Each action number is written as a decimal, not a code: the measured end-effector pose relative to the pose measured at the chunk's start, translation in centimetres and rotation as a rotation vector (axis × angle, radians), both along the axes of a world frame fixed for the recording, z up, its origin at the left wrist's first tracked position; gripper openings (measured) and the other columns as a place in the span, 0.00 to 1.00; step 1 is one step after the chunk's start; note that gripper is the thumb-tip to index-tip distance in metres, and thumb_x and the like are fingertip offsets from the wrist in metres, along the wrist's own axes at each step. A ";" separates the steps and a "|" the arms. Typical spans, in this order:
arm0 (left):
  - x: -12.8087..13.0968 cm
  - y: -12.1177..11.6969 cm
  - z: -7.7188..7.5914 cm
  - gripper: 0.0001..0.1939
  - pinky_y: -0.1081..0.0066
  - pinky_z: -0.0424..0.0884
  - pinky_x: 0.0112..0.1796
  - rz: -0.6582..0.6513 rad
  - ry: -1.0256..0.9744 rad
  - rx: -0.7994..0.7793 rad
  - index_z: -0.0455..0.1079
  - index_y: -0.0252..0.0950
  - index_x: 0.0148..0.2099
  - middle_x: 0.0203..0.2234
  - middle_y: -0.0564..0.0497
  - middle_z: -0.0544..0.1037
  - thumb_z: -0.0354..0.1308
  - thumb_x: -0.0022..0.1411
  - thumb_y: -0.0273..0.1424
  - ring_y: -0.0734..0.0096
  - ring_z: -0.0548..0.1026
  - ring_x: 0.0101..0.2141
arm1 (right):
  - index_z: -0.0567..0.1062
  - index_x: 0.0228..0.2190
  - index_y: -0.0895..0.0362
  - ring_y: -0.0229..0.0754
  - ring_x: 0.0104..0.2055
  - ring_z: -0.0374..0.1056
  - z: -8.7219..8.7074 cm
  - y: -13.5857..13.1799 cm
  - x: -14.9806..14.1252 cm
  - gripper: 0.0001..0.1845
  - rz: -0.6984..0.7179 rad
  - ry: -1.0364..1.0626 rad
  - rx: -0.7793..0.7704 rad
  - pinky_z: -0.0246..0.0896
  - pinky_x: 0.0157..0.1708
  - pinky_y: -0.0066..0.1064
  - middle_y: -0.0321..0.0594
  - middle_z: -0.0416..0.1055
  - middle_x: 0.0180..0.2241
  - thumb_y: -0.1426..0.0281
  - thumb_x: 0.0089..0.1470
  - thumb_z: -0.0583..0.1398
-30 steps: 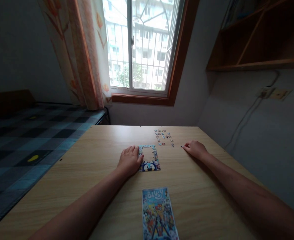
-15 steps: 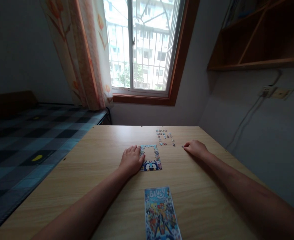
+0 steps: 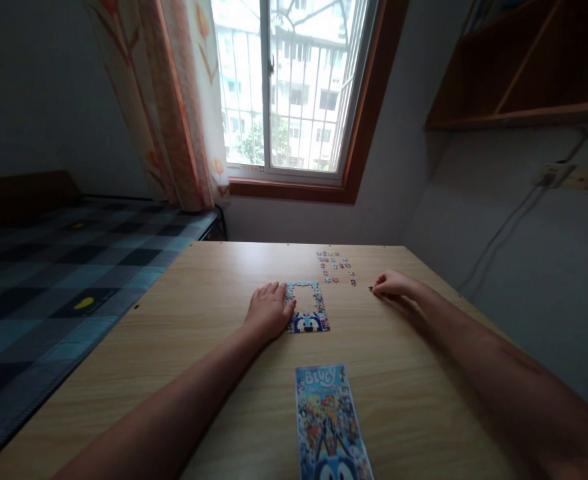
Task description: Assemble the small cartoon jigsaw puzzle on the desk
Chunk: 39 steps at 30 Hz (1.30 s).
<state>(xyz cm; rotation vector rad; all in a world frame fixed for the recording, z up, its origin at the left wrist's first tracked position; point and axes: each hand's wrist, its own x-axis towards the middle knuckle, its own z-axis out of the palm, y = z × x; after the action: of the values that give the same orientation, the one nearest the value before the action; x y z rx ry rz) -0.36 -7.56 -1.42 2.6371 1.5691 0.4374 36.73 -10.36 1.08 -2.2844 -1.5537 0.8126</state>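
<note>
A partly assembled jigsaw puzzle (image 3: 308,324) lies on the wooden table (image 3: 214,293), its border joined around a bare middle and a blue dog's face along the near side. My left hand (image 3: 270,311) rests flat with fingers stretched, touching the puzzle's left edge. To the right, my right hand (image 3: 390,284) pinches a small dark puzzle piece (image 3: 371,289) between thumb and fingertips, just above the tabletop. Several loose puzzle pieces (image 3: 335,266) are spread in loose rows beyond the puzzle, left of my right hand.
A printed Bluey picture sheet (image 3: 328,420) lies near the table's front. Left of the table stands a bed with a checked cover (image 3: 99,260). Behind are a curtain (image 3: 174,100) and a barred window (image 3: 299,93); a wooden shelf (image 3: 524,80) hangs at the right.
My right hand has lifted the puzzle piece slightly off the table. My left hand stays at the puzzle's edge. The whole view has shifted a little.
</note>
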 end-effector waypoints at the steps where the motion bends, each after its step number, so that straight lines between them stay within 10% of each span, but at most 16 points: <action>1: 0.0 0.0 0.0 0.26 0.53 0.57 0.63 0.002 -0.013 0.003 0.65 0.34 0.65 0.64 0.38 0.68 0.49 0.71 0.42 0.51 0.64 0.64 | 0.78 0.26 0.61 0.34 0.20 0.64 0.2 -0.2 -0.3 0.06 0.004 0.044 0.011 0.55 0.20 0.24 0.36 0.70 0.18 0.70 0.46 0.68; 17: -0.3 -0.9 0.3 0.31 0.51 0.57 0.64 -0.186 -0.101 0.090 0.65 0.38 0.65 0.64 0.41 0.69 0.59 0.63 0.44 0.50 0.63 0.64 | 0.83 0.32 0.59 0.40 0.34 0.74 -1.1 0.2 -14.1 0.10 0.459 0.418 0.374 0.67 0.37 0.31 0.41 0.81 0.31 0.66 0.48 0.67; 39: -0.2 -0.7 0.1 0.35 0.48 0.55 0.65 -0.155 -0.059 0.012 0.63 0.40 0.67 0.65 0.40 0.66 0.61 0.61 0.46 0.47 0.61 0.66 | 0.86 0.32 0.55 0.42 0.33 0.76 -1.4 -0.9 -14.9 0.09 0.517 0.215 0.373 0.65 0.36 0.30 0.39 0.82 0.32 0.72 0.50 0.64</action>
<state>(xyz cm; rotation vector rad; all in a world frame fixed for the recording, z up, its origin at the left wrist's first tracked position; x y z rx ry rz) -0.57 -8.30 -1.34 2.7022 1.3377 0.5117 21.79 -11.25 -0.33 -1.5049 -2.0166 0.7679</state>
